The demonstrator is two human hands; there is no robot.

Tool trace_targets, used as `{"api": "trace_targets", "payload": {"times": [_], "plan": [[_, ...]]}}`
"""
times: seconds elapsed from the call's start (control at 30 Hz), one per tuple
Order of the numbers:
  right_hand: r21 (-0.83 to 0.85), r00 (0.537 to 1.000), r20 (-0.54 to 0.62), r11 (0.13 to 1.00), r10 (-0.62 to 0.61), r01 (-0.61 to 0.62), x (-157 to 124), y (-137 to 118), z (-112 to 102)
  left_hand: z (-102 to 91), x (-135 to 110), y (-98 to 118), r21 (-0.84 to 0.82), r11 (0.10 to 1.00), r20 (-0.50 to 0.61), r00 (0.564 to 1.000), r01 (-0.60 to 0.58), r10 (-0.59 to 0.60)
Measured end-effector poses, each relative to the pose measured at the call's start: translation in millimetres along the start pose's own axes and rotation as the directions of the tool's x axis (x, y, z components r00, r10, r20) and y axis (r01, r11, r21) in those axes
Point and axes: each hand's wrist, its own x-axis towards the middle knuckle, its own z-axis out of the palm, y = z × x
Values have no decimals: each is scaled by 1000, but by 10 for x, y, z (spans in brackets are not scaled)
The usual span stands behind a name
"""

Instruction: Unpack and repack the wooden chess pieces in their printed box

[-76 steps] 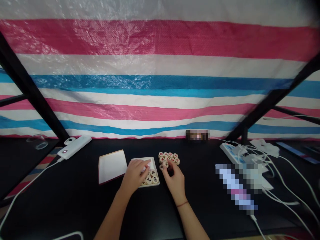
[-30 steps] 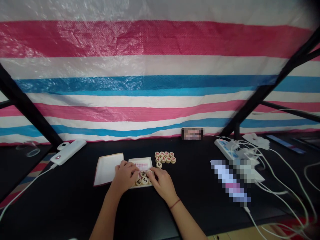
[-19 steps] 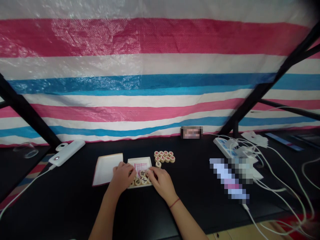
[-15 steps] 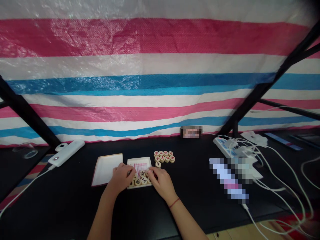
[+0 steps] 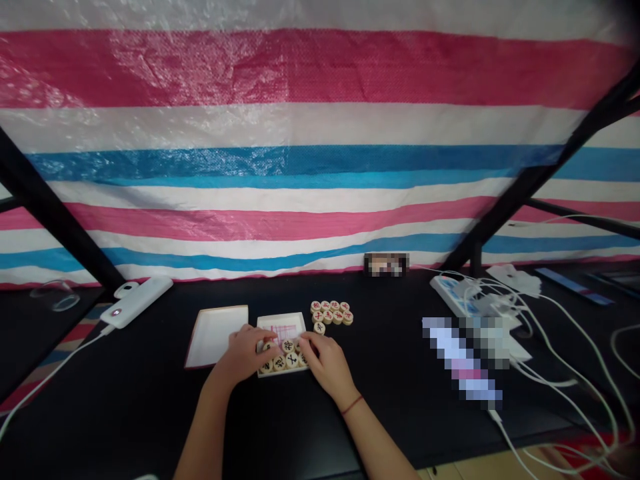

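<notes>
A shallow white box (image 5: 281, 317) holds Chinese chess pieces (image 5: 291, 361) with black characters, set in rows at its near side. A pink-lined paper (image 5: 285, 331) shows in its far part. My left hand (image 5: 245, 353) reaches over the box's left side, thumb and fingers apart around a piece at the left end. At the right edge my right hand (image 5: 327, 363) has its thumb and forefinger spread beside the end pieces, partly covering them. Whether either hand grips a piece is hard to see. Left of the box lies its lid (image 5: 220, 333), inside up.
Stacked red-lettered chess pieces (image 5: 331, 312) stand right of the box, with one black-lettered piece (image 5: 319, 328) in front. A white device (image 5: 137, 303) with a cable lies left. To the right are a power strip (image 5: 450, 293), tangled cables and a blurred phone-like object (image 5: 457, 360).
My left thumb and fingers have spread apart, showing more of the pieces at the left. My right hand stays nearly in place. The whole view has shifted slightly.
</notes>
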Motion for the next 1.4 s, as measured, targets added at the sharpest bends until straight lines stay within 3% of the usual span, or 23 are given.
{"api": "trace_targets", "payload": {"times": [0.27,0.4,0.5,0.6,0.73,0.83,0.9,0.97,1.03,1.13,1.27,1.4], "plan": [[30,1000,25,999,16,-17,4,-1,-9,-19,32,74,3,998,21,997,70,-70],[9,1000,-18,1000,1,0,-3,16,-3,-34,75,107,15,995,-133,987,97,-94],[-55,988,-132,995,-85,78,-19,7,2,3,90,168,-127,991,-276,961,-47,10],[-86,956,-165,969,-241,230,-39,-27,5,96,76,302,-315,928,-259,959,-198,117],[-38,933,-174,949,-315,314,-50,-46,3,219,51,450,-408,900,-187,979,-154,83],[-20,923,-304,970,-235,241,-34,16,-33,255,57,417,-456,885,-234,972,-96,-15],[-19,893,-434,992,-120,124,-23,110,-85,249,67,354,-477,876,-290,954,-72,-80],[-17,872,-489,1000,-6,-2,-26,238,-151,222,74,300,-468,880,-351,932,-86,-96],[-8,899,-430,995,85,-98,-47,370,-209,185,75,279,-431,892,-387,921,-135,-48],[-19,945,-287,985,157,-169,-86,504,-247,145,64,306,-385,904,-357,933,-184,38],[-65,974,-192,989,119,-133,-90,520,-237,153,37,368,-360,923,-263,964,-132,36],[-75,967,-256,997,14,-34,-68,401,-250,199,32,405,-336,931,-212,974,-145,76]]}}
